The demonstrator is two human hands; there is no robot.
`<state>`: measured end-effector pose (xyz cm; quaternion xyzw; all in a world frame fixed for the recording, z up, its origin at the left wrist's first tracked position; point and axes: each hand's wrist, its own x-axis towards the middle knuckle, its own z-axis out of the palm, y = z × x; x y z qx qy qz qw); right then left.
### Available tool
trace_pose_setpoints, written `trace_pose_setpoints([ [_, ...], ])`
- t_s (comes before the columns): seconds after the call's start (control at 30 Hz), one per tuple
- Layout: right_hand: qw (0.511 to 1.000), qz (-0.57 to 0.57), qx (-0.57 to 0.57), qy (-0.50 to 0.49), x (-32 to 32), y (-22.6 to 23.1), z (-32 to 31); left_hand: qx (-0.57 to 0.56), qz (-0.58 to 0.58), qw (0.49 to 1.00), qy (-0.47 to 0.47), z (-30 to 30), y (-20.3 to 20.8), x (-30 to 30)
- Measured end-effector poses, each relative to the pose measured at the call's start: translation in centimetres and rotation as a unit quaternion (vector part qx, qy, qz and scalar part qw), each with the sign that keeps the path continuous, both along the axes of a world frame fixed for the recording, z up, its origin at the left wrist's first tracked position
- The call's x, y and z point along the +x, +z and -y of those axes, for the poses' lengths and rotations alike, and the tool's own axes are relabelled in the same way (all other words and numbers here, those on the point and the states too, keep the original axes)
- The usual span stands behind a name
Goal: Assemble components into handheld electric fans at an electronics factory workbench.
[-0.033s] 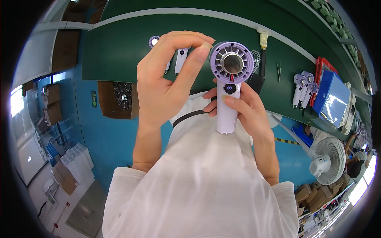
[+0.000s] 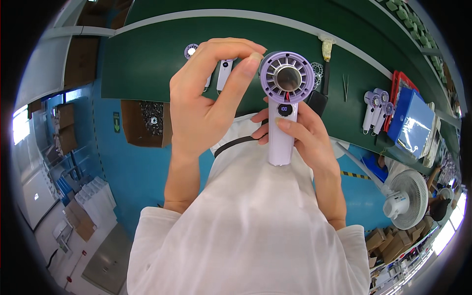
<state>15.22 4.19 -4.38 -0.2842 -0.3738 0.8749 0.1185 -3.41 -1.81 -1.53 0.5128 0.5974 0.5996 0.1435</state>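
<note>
I have a small purple handheld fan (image 2: pixel 284 105) up in front of me, above the green workbench (image 2: pixel 147 59). My right hand (image 2: pixel 305 142) is wrapped around its pale handle, thumb lying across the front just under the little round display, fingers closed behind. The fan's ribbed round head faces me, and a thin red wire shows at the bottom of its centre opening. My left hand (image 2: pixel 206 98) is raised beside the head, fingers curled over, with the thumb tip touching the head's left rim; whether anything small sits between those fingertips I cannot tell.

I judge this to be the checking or fitting step at the fan's head, with the handle gripped to hold it steady. The next move, as I read it, calls for fine fingertip work at the rim without tilting the head away. More fans (image 2: pixel 376 108) lie on the bench to the right, beside a blue folder (image 2: pixel 413 123).
</note>
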Motion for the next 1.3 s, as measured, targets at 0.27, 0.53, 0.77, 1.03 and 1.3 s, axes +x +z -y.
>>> trace_pose_setpoints([
  [0.27, 0.999, -0.032, -0.017, 0.002, -0.2, -0.4, 0.2, -0.008, -0.033, 0.999, -0.003, 0.0, -0.2, 0.1],
  [0.53, 0.999, -0.039, -0.021, 0.014, -0.1, 0.0, 0.0, -0.037, -0.118, 0.991, -0.043, -0.2, 0.6, -0.5],
  [0.77, 0.999, -0.033, -0.031, 0.024, 0.0, 0.0, 0.0, -0.064, -0.191, 0.973, -0.117, -0.4, 0.5, -1.1],
  [1.03, 0.999, -0.027, -0.028, 0.023, 0.0, -0.3, 0.1, -0.075, -0.164, 0.975, -0.129, -0.3, -0.1, -0.8],
  [1.3, 0.999, -0.016, -0.026, 0.009, -0.2, -0.5, -0.3, -0.066, -0.177, 0.977, -0.095, -1.0, -0.9, -0.4],
])
